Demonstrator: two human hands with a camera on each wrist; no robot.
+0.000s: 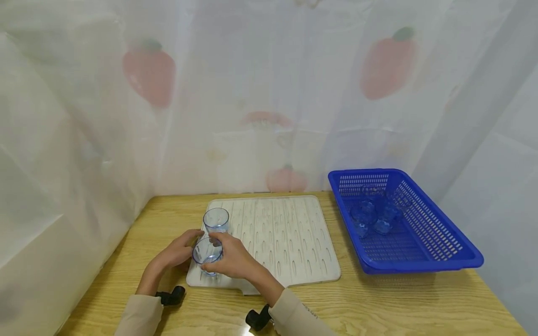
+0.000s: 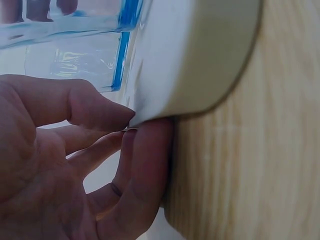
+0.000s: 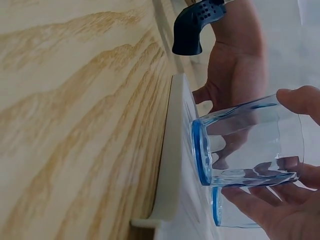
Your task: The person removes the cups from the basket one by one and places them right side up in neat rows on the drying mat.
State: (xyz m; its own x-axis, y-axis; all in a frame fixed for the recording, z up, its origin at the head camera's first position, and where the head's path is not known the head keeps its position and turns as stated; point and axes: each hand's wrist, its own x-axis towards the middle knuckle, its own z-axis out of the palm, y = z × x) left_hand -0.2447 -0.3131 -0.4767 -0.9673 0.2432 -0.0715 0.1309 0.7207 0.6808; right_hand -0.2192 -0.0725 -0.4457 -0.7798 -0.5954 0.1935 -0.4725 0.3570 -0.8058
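Note:
A clear glass tumbler with a blue-tinted base [image 3: 250,145] is gripped by my right hand [image 1: 235,259], thumb and fingers round its upper part, over the near left corner of a white draining board [image 1: 286,247]. In the right wrist view the tumbler looks slightly tilted, its base at or just above the board. Just behind it stands a second tumbler [image 1: 216,217] on the board. My left hand [image 1: 178,252] is at the board's left edge; the left wrist view shows its thumb and fingers [image 2: 150,170] pinching that edge.
A blue plastic basket [image 1: 422,267] stands at the right of the wooden table [image 1: 378,308], with several glasses [image 1: 384,219] inside. White sheeting with a strawberry print [image 1: 260,70] hangs at the back and sides. Each wrist carries a black camera mount [image 1: 172,296].

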